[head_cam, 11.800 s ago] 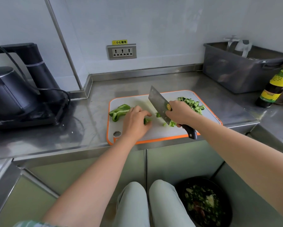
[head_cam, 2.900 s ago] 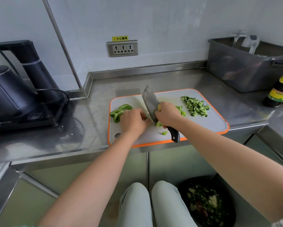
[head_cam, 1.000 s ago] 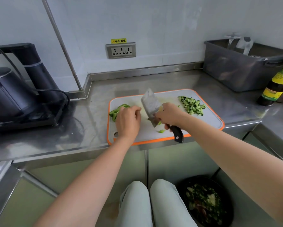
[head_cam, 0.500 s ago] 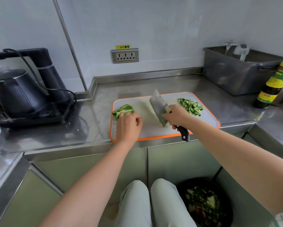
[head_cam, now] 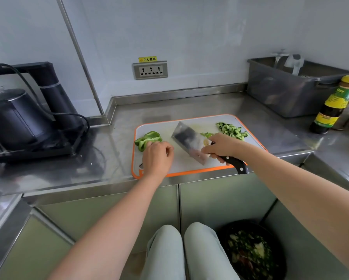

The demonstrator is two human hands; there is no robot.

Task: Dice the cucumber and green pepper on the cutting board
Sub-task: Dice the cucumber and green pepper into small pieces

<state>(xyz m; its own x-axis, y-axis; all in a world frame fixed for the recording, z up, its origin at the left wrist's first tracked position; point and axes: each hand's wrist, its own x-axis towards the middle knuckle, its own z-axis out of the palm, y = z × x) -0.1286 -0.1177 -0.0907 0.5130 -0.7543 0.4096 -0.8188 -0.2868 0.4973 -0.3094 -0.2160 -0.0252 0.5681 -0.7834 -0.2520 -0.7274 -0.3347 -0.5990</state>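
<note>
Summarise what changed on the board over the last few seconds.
The left hand left the spot beside the blade and moved left to the large green pepper pieces; whether it grips them is unclear. The loose pepper bits at the board's front are gone. The right hand still grips the cleaver. The diced cucumber and cutting board are unchanged.

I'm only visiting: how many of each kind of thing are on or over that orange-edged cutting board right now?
green pepper pieces, not yet diced: 1 heap
diced green pepper: 1 small heap
diced cucumber: 1 heap
cleaver: 1
hands: 2, the left hand and the right hand
Total: 6 on or over the cutting board
</note>
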